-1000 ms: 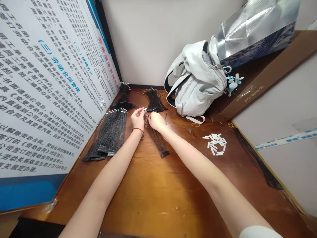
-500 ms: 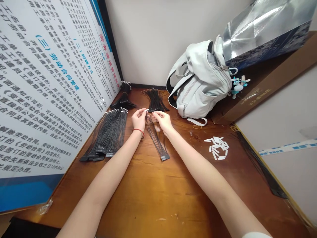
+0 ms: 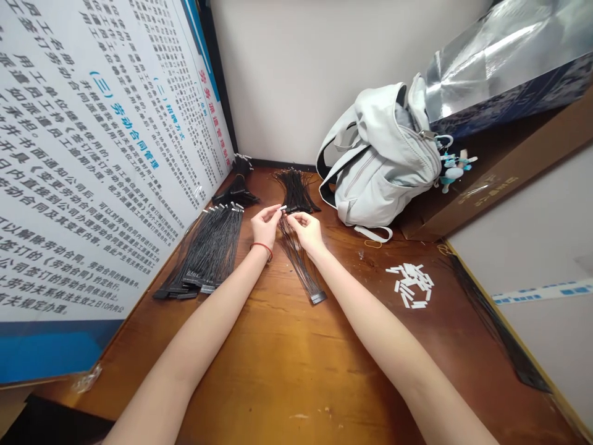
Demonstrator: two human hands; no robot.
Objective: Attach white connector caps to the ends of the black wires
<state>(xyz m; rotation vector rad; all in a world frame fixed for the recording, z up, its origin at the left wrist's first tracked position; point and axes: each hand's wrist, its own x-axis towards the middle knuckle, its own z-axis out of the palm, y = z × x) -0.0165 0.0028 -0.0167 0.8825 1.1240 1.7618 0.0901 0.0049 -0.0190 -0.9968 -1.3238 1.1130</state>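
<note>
Left hand (image 3: 265,225), fingertips together, pinches a white tab (image 3: 283,208) against the black wire bundle (image 3: 300,262) held closed-fingered by the right hand (image 3: 308,233); tabbed bundles (image 3: 213,247) lie left, loose tabs (image 3: 410,284) remain right.

Right hand (image 3: 308,233) has uncurled since the first frame, fingers now out flat-ish toward the grip, and closed the gap to left hand (image 3: 265,225) seen half a second ago. Its fingertips sit just beside the white tip (image 3: 283,208). Head turned left: scene sits further right, sleeve gone from bottom right.
</note>
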